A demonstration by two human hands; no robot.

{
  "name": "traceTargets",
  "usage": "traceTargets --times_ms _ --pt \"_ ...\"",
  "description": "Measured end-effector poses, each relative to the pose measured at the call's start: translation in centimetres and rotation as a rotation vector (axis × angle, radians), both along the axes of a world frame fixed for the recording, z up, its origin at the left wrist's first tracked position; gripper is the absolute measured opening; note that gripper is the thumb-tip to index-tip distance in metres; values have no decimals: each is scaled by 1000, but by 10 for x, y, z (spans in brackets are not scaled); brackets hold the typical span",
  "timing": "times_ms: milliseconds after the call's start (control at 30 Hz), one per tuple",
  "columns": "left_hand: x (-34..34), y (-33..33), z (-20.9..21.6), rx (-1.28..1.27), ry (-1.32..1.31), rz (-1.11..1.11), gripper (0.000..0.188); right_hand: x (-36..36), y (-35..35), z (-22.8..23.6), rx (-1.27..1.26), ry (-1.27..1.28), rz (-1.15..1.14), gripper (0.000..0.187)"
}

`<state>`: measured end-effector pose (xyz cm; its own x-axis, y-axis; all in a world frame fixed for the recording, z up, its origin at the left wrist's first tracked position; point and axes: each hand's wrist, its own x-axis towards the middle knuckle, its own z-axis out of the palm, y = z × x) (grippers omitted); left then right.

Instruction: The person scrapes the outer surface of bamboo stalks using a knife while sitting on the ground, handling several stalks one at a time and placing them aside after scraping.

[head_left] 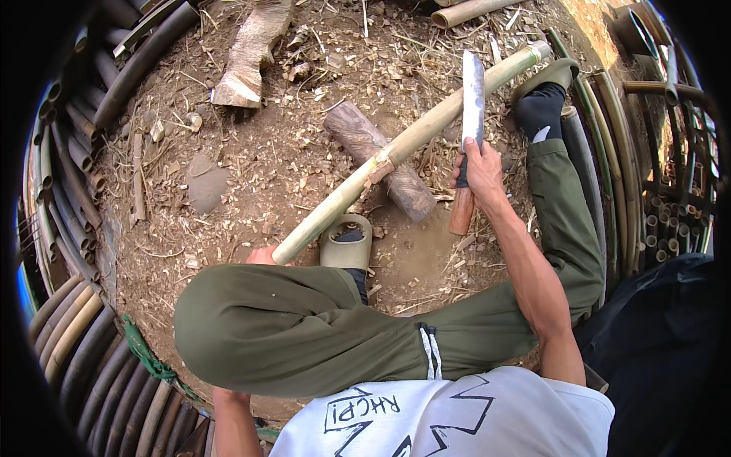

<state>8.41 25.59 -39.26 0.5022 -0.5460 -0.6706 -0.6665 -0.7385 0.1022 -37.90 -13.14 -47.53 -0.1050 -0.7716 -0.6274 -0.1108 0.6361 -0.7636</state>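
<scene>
- As the pale bamboo pole point(435, 122) slants across the log point(412, 196), seemingly for support, its near end meets the left hand point(262, 255); the knee point(251, 327) hides its grip, can't tell!
- And the right hand point(484, 171) clamps the machete point(473, 99), blade overlapping the pole in view!
- Leftward, chip-strewn ground point(282, 183) gives moving room; stacked bamboo point(75, 206) hems the edge.

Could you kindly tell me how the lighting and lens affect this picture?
Head view: stacked poles bend near the rim; sunlit ground at upper right looks washed out; the dark sheeting at lower right shows little detail; the knife blade has bright reflections, without obvious blur.
</scene>
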Motion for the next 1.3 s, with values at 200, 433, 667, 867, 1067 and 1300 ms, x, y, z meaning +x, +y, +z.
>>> traceTargets --times_ms 200,433,667,867,1067,1300 --pt "-26 -49 -13 -125 25 -139 31 7 3 6 112 -45 114 25" --pt "-87 -163 -77 -249 2 -373 30 16 20 9 165 -14 376 25" --pt "-93 -188 -103 -135 -45 -386 28 35 41 26 171 -95 224 27" --pt "-81 -183 -128 -58 41 -337 37 7 5 -3 44 -82 68 27" --pt "-78 -189 -122 -27 82 -333 35 33 29 0 101 22 424 26" --pt "-81 -194 -114 -48 90 -358 31 36 34 -6 149 -12 454 28"
